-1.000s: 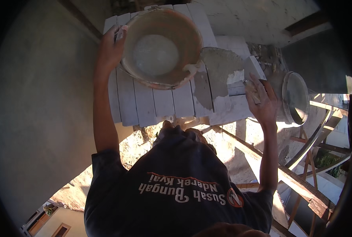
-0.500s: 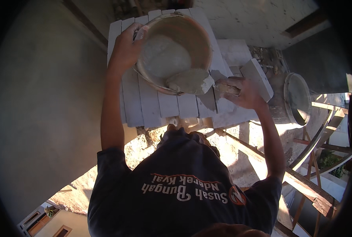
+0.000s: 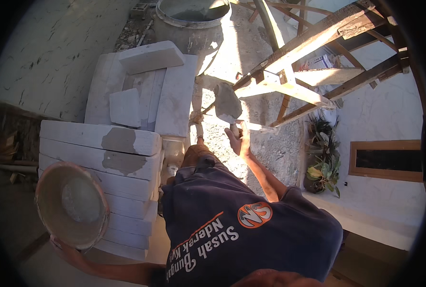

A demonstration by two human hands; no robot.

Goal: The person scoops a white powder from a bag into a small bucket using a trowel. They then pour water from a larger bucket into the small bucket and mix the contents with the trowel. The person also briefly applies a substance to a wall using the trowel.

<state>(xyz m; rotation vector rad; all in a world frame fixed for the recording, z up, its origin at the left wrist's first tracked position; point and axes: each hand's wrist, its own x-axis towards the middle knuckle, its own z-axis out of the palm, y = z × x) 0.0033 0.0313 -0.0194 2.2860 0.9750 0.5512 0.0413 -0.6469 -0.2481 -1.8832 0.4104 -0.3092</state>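
Observation:
My left hand (image 3: 65,249) grips the bottom rim of a round tan bowl (image 3: 71,204) with grey mortar in its base, held beside a stack of white blocks (image 3: 127,162). My right hand (image 3: 237,139) is closed on the handle of a trowel (image 3: 227,103), whose grey, mortar-smeared blade points away from me over the gravel ground. Two grey mortar patches (image 3: 118,139) sit on the top blocks of the stack. My dark shirt fills the lower middle of the view.
More white blocks (image 3: 150,57) lie stacked behind the first pile. A large round barrel (image 3: 193,21) of grey mix stands at the top. Wooden scaffold beams (image 3: 313,52) cross the upper right. A potted plant (image 3: 324,165) and a wood-framed window (image 3: 387,160) are on the right.
The bowl has come down from in front of me to my lower left. My right hand has pulled the trowel out of the bowl and swung it right, over the ground.

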